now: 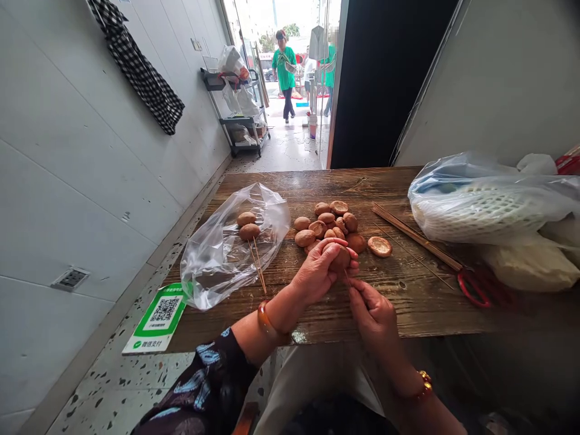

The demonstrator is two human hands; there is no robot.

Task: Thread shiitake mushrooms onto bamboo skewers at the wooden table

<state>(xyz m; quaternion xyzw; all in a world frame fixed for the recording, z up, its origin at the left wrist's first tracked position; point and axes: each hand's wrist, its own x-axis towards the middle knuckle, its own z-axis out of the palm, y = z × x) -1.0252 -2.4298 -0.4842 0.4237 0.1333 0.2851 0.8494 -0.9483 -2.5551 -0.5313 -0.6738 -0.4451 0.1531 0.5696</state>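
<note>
Over the near middle of the wooden table (pixel 312 314), my left hand (pixel 319 270) is closed round a brown mushroom cap (pixel 341 260). My right hand (pixel 374 311) pinches a thin wooden skewer (pixel 347 277), whose upper end meets the underside of that cap; how deep it sits is hidden. Just beyond my hands lies a pile of loose mushroom caps (pixel 326 218), with one cap (pixel 379 246) lying gills up to its right. On the left, two skewered mushrooms (pixel 249 232) rest on a clear plastic bag (pixel 217 266), their sticks pointing toward me.
A bundle of skewers (pixel 412 232) and red-handled scissors (pixel 473 287) lie to the right, beside plastic bags (pixel 480 199) of goods. A green QR-code card (pixel 158 317) sits at the left edge. Beyond stand a cart (pixel 240 115) and a person in green (pixel 284 72) in the doorway.
</note>
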